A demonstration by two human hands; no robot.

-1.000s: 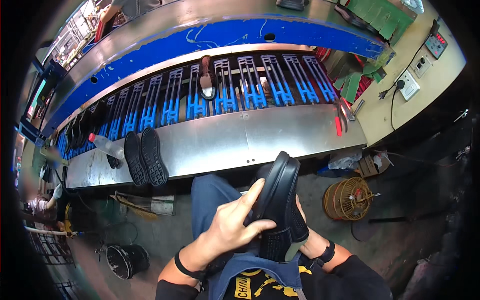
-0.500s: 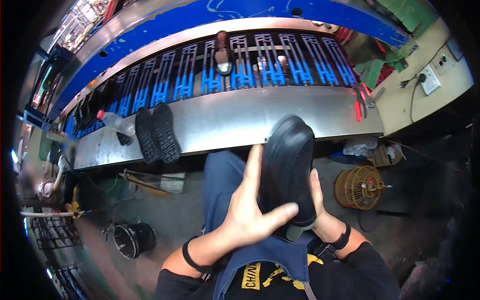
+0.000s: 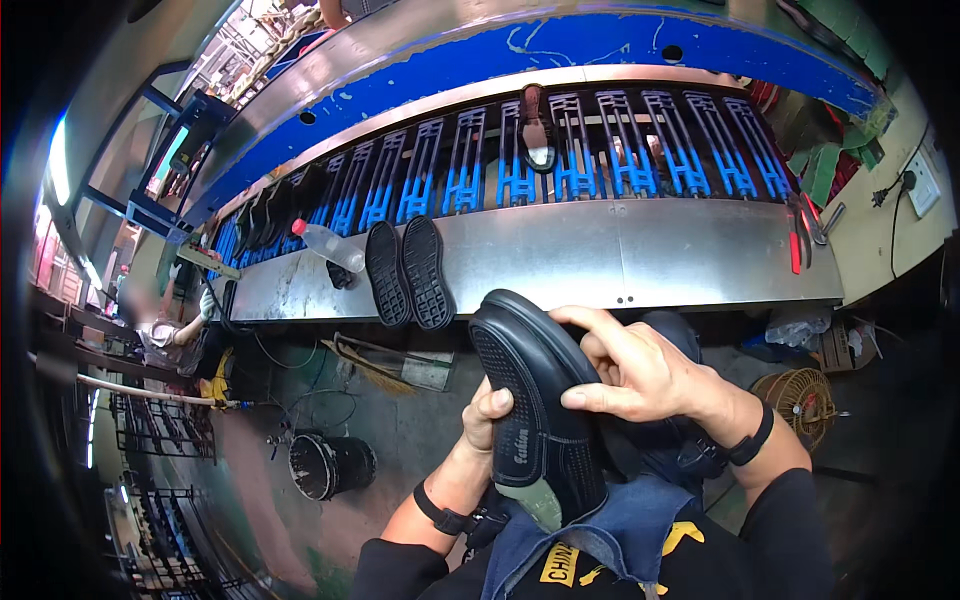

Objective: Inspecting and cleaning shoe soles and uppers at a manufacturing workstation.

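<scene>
A black shoe (image 3: 535, 415) with a perforated side panel and a light grey-green heel patch is held above my lap. My left hand (image 3: 487, 415) grips its left side, thumb on the panel and the other fingers hidden behind. On the opposite side, my right hand (image 3: 650, 375) pinches the edge of the thick sole (image 3: 560, 340) between thumb and fingers. Beyond the shoe, a pair of black soles (image 3: 408, 275) lies on the metal bench edge (image 3: 540, 250).
A clear bottle (image 3: 330, 245) with a red cap lies left of the soles. Blue-tipped racks (image 3: 515, 185) line the bench, one bearing a dark shoe (image 3: 537, 130). Red-handled pliers (image 3: 796, 245) lie right. A bucket (image 3: 330, 465) and wicker cage (image 3: 795, 405) stand below; another person (image 3: 175, 335) works far left.
The shoe has turned so its perforated side faces up. My right hand has moved from near the heel up to the sole's edge; my left thumb now presses the side. The view has shifted left.
</scene>
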